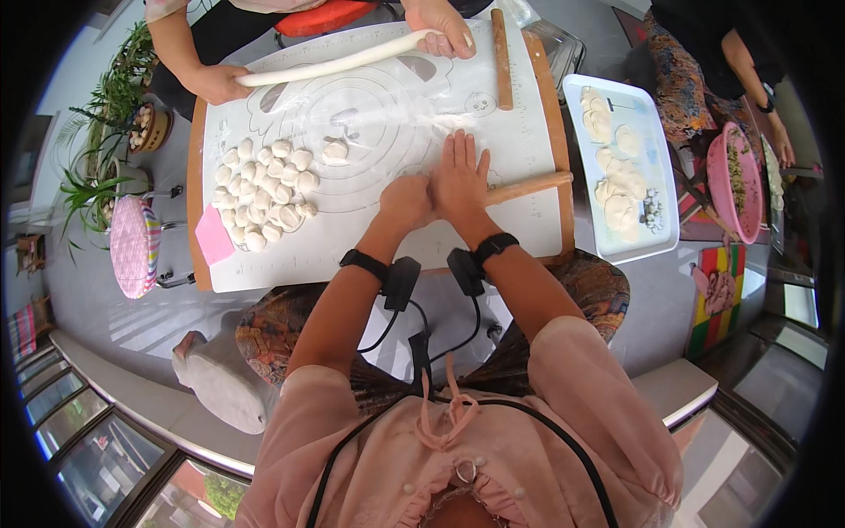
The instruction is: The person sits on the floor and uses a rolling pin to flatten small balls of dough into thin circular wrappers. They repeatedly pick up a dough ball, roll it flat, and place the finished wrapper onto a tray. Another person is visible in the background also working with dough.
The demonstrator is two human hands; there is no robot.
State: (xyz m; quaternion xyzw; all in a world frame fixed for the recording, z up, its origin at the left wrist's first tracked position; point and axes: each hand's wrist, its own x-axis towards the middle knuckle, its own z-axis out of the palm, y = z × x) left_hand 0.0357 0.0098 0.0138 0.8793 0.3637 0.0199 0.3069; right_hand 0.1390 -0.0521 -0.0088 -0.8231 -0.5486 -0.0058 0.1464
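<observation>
On the floured white pastry mat (389, 241), my right hand (461, 177) lies palm down with its fingers stretched out. My left hand (408, 199) is curled right beside it, touching its thumb side. Whatever is under the palm or inside the curled fingers is hidden. A wooden rolling pin (528, 189) lies just right of my right hand. Several small dough pieces (264, 185) are gathered on the left of the mat, and a single dough piece (335, 151) sits apart from them. Loose flour (449, 123) is scattered beyond my fingertips.
Across the table, another person's hands (445, 39) hold a long dough rope (337, 66). A second rolling pin (502, 59) lies at the far right. A pink dough scraper (214, 236) rests at left. Dough wrappers lie on a white tray (597, 231); a pink basin (752, 198) holds chopped filling.
</observation>
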